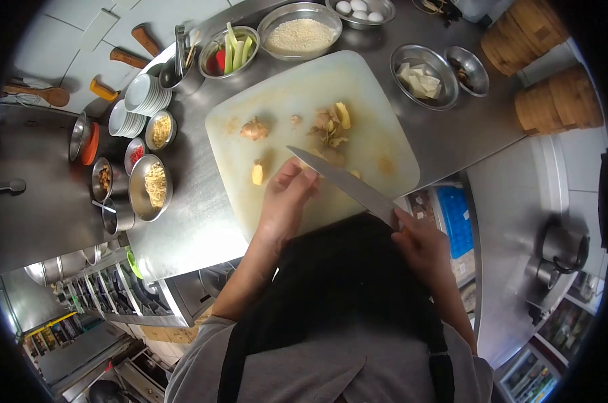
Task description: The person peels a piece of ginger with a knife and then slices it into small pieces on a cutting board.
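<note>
Now left fingers (294, 172) pinch pale yellow ginger (303, 163), right fingers (406, 219) gripping a knife (361, 190).

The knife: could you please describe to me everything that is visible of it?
The knife has a long, grey, metal-looking blade narrowing to a point. The right hand grips its handle, hiding most of it. The blade slants over the white cutting board, tip toward the picture's upper left. The left hand has its fingers close to the blade near the tip; I cannot tell whether they touch it.
</note>
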Available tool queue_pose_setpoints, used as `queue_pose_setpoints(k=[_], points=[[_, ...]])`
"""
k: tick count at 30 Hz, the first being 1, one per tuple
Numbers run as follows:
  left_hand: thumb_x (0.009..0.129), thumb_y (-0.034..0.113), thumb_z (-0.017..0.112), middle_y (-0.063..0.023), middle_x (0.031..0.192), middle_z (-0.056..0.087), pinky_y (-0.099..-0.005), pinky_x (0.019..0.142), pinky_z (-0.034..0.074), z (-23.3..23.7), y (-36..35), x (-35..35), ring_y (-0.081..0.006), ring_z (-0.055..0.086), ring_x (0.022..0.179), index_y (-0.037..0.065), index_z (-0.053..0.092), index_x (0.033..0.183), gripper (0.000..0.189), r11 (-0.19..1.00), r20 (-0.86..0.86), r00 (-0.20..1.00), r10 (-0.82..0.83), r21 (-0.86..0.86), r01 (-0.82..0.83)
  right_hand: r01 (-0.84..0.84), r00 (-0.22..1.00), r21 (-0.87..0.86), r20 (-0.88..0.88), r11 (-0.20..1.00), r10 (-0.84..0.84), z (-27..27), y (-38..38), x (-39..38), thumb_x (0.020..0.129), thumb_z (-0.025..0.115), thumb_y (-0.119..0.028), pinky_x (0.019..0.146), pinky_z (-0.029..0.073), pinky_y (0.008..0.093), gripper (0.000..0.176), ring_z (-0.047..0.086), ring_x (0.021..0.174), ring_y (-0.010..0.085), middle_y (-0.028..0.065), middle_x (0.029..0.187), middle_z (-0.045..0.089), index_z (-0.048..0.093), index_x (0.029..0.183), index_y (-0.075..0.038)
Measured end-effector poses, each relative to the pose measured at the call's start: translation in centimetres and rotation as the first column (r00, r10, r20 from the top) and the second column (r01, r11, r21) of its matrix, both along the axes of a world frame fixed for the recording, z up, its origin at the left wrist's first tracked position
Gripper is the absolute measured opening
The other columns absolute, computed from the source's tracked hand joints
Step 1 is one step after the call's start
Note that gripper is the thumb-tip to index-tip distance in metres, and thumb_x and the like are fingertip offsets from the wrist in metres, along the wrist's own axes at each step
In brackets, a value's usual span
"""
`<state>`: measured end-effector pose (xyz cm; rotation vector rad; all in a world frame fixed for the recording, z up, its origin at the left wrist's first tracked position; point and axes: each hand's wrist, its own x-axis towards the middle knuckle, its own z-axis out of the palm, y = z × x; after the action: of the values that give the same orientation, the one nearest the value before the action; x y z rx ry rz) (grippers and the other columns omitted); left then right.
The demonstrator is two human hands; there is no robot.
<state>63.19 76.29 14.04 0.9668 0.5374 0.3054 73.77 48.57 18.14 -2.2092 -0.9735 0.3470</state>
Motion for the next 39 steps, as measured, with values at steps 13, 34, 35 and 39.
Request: queue_pose_setpoints(k=[13,34,35,39], points=[[0.095,-0.001,0.068,-0.0058,0.112,0.071,-0.0324,0.1,0.052,-0.3,0.5,-0.4,-0.0162,0.067,0.109,-0.003,0.062,0.133,0.038,0.895,-0.094,0.995,0.037,0.447,0.009,-0.027,0.985,-0.088,0.165,0.996,0.041,1.2,-0.6,0.3,0.085,0.084,-0.024,0.061,0.053,0.0394,0.047,0.067,0.068,0.0266,0.0076,0.082,0.067,0.071,0.13,-0.016],[0.101,0.02,0.058,-0.0035,0.118,0.066,-0.0309,0.085,0.053,-1.4,1.6,1.4,-0.0147,0.063,0.098,0.008,0.059,0.138,0.039,0.977,-0.023,0.999,0.047,0.207,-0.041,0.055,0.998,0.157,-0.04,0.986,-0.049,-2.3,2.4,0.7,0.102,0.061,-0.03,0.096,0.055,0.0462,0.04,0.069,0.111,0.0365,0.0181,0.117,0.072,0.063,0.137,-0.011],[0.102,0.023,0.059,-0.0039,0.121,0.066,-0.0334,0.087,0.054,-2.2,2.8,0.9,-0.0162,0.064,0.102,0.01,0.056,0.141,0.042,0.993,-0.016,1.0,0.019,0.113,-0.017,0.051,0.992,0.041,-0.121,0.998,-0.045,-0.1,2.4,1.0,0.101,0.062,-0.024,0.101,0.053,0.0443,0.04,0.067,0.117,0.0358,0.0191,0.126,0.071,0.063,0.137,-0.007],[0.101,0.029,0.067,-0.0003,0.117,0.061,-0.0356,0.089,0.054,0.0,2.2,1.6,-0.0146,0.063,0.106,0.016,0.052,0.145,0.048,0.999,-0.006,0.999,0.045,0.025,-0.045,0.127,0.964,0.12,-0.247,0.985,-0.094,-1.2,1.9,0.5,0.099,0.065,-0.011,0.095,0.054,0.0379,0.039,0.071,0.11,0.0307,0.0208,0.122,0.072,0.064,0.136,-0.002]])
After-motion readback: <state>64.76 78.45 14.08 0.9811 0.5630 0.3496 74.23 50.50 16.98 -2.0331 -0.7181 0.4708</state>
